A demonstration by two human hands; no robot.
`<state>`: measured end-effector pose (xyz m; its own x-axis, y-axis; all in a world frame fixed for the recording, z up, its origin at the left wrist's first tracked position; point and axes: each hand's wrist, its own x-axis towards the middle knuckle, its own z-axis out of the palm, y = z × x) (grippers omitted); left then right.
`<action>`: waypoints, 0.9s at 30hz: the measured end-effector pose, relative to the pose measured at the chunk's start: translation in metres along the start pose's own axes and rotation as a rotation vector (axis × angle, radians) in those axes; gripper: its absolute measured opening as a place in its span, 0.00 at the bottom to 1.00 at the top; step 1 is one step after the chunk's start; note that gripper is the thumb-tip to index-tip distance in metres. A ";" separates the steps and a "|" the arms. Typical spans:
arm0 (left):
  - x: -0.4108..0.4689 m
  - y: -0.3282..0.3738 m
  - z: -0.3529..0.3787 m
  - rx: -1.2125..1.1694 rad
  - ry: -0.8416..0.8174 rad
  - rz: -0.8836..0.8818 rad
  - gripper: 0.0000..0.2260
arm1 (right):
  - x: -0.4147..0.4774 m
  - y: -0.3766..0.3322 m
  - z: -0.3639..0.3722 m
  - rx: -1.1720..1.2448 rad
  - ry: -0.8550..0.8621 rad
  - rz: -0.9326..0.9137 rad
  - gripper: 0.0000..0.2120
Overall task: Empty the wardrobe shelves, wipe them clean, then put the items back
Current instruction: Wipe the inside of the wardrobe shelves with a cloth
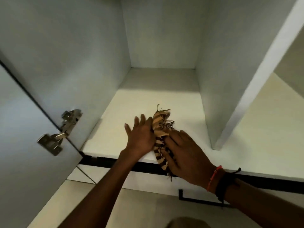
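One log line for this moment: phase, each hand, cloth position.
phase: wipe shelf | left hand: flat against striped cloth | right hand: presses on it | cloth: bunched at front edge

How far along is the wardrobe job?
Emptying looks done here: the shelf holds only the cloth. Wiping is in hand: the left hand and right hand lie flat on the cloth at the shelf's front edge. Left: finish wiping, then put items back; none are in view.
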<state>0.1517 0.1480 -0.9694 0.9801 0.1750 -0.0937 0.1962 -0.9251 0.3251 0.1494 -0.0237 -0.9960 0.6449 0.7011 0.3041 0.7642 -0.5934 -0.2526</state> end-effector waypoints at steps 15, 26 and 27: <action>0.005 0.022 0.037 0.162 0.327 0.170 0.27 | -0.108 0.198 -0.122 0.116 0.142 0.374 0.15; -0.057 0.145 0.064 -0.114 0.637 0.710 0.14 | -0.020 0.256 -0.083 -0.174 0.158 0.503 0.31; -0.061 0.158 0.069 -0.080 0.602 0.813 0.13 | -0.018 0.254 -0.079 -0.165 0.176 0.490 0.29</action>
<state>0.1207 -0.0323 -0.9772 0.6650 -0.3363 0.6668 -0.5571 -0.8180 0.1431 0.3320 -0.2186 -0.9929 0.9042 0.2591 0.3396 0.3549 -0.8981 -0.2596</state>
